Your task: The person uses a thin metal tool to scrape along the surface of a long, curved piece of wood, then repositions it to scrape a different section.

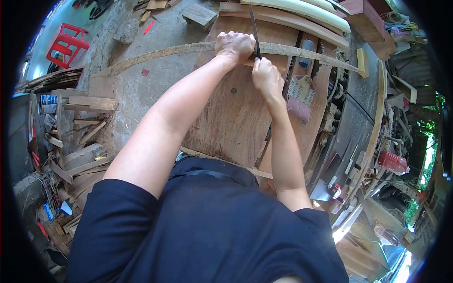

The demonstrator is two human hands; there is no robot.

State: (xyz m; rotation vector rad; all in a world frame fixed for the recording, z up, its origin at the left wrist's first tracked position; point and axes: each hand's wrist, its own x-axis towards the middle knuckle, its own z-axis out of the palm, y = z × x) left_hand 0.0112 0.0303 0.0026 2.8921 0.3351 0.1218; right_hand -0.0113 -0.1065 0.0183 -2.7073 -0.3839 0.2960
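Observation:
A long, curved wooden strip (184, 48) lies across the top of the wooden worktable (226, 113). My left hand (234, 45) is closed over this strip, knuckles up. Just right of it, my right hand (267, 78) is wrapped round the near end of a long, thin, dark tool (255, 28). It looks like a handsaw seen nearly edge-on; its teeth and handle cannot be made out. The blade crosses the strip close beside my left hand and points away from me. Whether it cuts into the wood is hidden.
Pale curved boards (306, 14) lie at the table's far side. A grey tube (306, 54) and a printed paper piece (300, 89) rest right of my hands. A red stool (67, 45) stands far left. Scrap wood (92, 103) is piled left; a red bottle (393, 162) lies right.

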